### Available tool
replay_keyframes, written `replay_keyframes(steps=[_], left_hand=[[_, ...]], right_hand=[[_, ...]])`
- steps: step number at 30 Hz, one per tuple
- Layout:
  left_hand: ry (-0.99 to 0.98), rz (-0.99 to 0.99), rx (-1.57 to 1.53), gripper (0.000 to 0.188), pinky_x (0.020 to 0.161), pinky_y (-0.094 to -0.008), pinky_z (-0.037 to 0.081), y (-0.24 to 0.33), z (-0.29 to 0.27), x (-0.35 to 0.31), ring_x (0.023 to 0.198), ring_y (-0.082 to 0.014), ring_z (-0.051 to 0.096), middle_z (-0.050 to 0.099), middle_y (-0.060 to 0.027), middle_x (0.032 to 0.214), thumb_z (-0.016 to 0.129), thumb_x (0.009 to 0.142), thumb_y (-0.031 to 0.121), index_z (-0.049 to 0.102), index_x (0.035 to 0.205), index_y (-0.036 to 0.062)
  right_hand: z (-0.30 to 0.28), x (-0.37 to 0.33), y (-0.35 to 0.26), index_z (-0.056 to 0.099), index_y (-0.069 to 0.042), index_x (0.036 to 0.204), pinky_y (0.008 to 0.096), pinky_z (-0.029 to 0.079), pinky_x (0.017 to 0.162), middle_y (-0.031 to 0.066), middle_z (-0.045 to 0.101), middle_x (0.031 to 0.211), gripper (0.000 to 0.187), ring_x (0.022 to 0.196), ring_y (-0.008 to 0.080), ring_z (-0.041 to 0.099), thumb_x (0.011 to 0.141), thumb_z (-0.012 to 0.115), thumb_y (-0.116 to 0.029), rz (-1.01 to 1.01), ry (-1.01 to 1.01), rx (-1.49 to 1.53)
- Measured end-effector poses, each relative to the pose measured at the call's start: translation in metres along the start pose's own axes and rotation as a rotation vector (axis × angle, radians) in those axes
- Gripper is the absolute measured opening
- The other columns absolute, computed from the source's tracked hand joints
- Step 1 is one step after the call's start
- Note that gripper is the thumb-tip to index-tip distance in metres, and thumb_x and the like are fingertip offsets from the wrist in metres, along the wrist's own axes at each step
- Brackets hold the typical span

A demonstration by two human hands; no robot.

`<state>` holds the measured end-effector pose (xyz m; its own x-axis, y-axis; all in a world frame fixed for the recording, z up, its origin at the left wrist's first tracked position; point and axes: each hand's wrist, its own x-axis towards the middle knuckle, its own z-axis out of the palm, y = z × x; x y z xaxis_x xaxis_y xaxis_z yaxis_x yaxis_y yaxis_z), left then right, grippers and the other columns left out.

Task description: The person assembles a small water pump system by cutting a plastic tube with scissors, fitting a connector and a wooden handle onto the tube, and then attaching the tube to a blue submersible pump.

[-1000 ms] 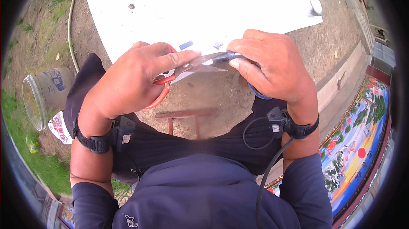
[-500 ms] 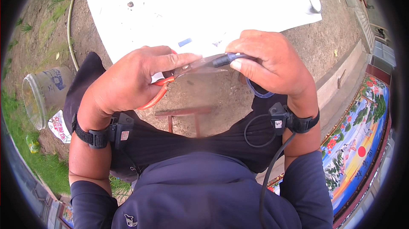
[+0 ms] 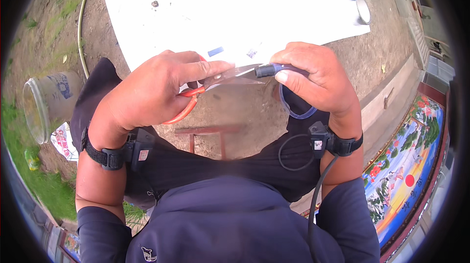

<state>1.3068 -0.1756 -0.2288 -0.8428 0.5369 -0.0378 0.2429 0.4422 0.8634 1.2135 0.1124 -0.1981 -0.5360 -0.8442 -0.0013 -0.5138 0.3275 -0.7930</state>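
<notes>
My left hand (image 3: 156, 87) grips a pair of orange-handled scissors (image 3: 190, 104), fingers around the handles and thumb along the blades. The blades are spread and reach to the right. In my right hand (image 3: 316, 69), pinched between thumb and fingers, is a dark blue tube-like piece (image 3: 267, 70) with a black end facing the scissors. That end sits close to the blade tips; whether they touch I cannot tell. Below my right hand a blue-rimmed loop (image 3: 299, 115) shows in front of my knee; its link to the held piece is hidden.
Ahead lies a white sheet (image 3: 196, 8) with a small blue strip (image 3: 215, 51) and a tape roll (image 3: 363, 10) at its right edge. A red-brown wooden frame (image 3: 208, 130) stands between my legs. A clear bucket (image 3: 36, 111) lies at left, near a hose (image 3: 81, 28).
The black end has come away from between the scissor blades, and my right hand now sits slightly lower. More of the blue-rimmed loop shows. My left hand keeps its hold.
</notes>
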Motion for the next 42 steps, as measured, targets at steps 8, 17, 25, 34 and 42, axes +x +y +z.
replay_keyframes(steps=[8,17,25,34,42], left_hand=[[-0.092,-0.042,-0.045,0.072,0.076,-0.0390,0.051,-0.0003,-0.0034,-0.0011,0.083,-0.0376,0.062,0.068,-0.0189,0.099,0.060,0.069,-0.011,0.062,0.138,0.0086],[-0.116,-0.013,0.004,0.068,0.079,-0.0426,0.052,-0.0016,-0.0024,0.0000,0.089,-0.0413,0.064,0.069,-0.0212,0.101,0.058,0.070,-0.010,0.063,0.136,0.0083],[-0.118,-0.006,-0.065,0.069,0.078,-0.0394,0.052,-0.0058,0.0018,-0.0010,0.084,-0.0366,0.063,0.069,-0.0190,0.098,0.058,0.069,-0.006,0.062,0.137,0.0085],[-0.200,-0.092,-0.308,0.065,0.071,-0.0335,0.050,-0.0061,0.0044,-0.0033,0.073,-0.0256,0.059,0.065,-0.0137,0.087,0.055,0.077,-0.005,0.060,0.140,0.0088],[-0.165,-0.021,-0.209,0.064,0.073,-0.0348,0.051,-0.0038,-0.0004,-0.0015,0.077,-0.0282,0.062,0.067,-0.0152,0.092,0.058,0.078,-0.006,0.060,0.140,0.0077]], right_hand=[[-0.0004,-0.0005,-0.0017,0.070,-0.001,0.095,0.0368,0.051,0.070,0.0141,0.067,0.084,0.014,0.076,0.0309,0.064,0.087,0.067,-0.011,0.045,-0.053,0.020],[0.0007,0.0022,-0.0017,0.071,-0.002,0.094,0.0394,0.052,0.072,0.0135,0.069,0.087,0.014,0.080,0.0330,0.066,0.086,0.067,-0.014,-0.028,-0.109,-0.074],[0.0007,0.0012,-0.0009,0.071,-0.002,0.093,0.0396,0.052,0.072,0.0136,0.070,0.086,0.014,0.080,0.0323,0.066,0.087,0.067,-0.014,-0.025,-0.097,-0.056],[0.0003,0.0014,-0.0039,0.071,-0.002,0.093,0.0394,0.053,0.073,0.0132,0.071,0.088,0.014,0.081,0.0327,0.067,0.086,0.068,-0.015,-0.016,-0.141,-0.100],[0.0012,0.0003,-0.0039,0.072,-0.002,0.093,0.0392,0.053,0.073,0.0133,0.071,0.088,0.014,0.081,0.0325,0.067,0.086,0.069,-0.014,-0.012,-0.110,-0.099]])
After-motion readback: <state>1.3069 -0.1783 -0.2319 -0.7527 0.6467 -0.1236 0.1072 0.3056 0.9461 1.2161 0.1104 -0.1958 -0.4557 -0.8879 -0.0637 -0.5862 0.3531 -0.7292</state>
